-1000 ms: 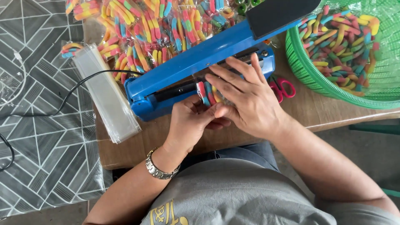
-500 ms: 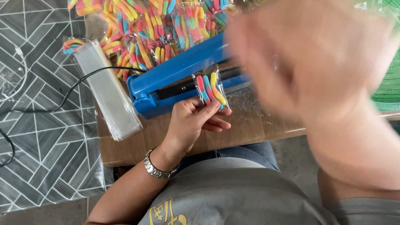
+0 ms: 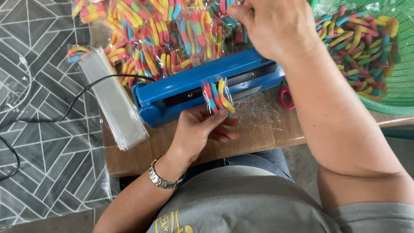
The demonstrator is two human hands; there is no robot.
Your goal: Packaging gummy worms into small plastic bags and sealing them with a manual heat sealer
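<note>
Far left of frame: grey patterned floor (image 3: 39, 142) with a black cord (image 3: 73, 101) running from the lower left edge up to the machine.

Left of centre: stack of empty clear bags (image 3: 113, 101), lying slantwise on the wooden table (image 3: 142, 151), its lower end past the table's left edge.

Upper centre: pile of sealed candy packets (image 3: 164, 30), clear film with striped sour worms in red, yellow, blue and green, heaped behind the machine.

Centre: blue heat sealer (image 3: 202, 84), set slantwise, its arm down along the sealing bar.

Centre, at the sealer's front edge: small candy bag (image 3: 217, 97), clear, holding red, blue and yellow worms, its top end under the sealer's arm.

Centre, below the bag: left hand (image 3: 200, 131), wristwatch on the wrist, thumb and fingers pinched on the bag's lower end.

Upper centre-right: right hand (image 3: 280, 28), palm down on the far end of the sealer's arm, fingers curled over it; how firmly it presses cannot be told.

Right of the sealer: red-handled scissors (image 3: 285, 96), mostly hidden by the forearm.

Upper right: green mesh basket (image 3: 396, 86) of loose sour worms (image 3: 358, 47).
</note>
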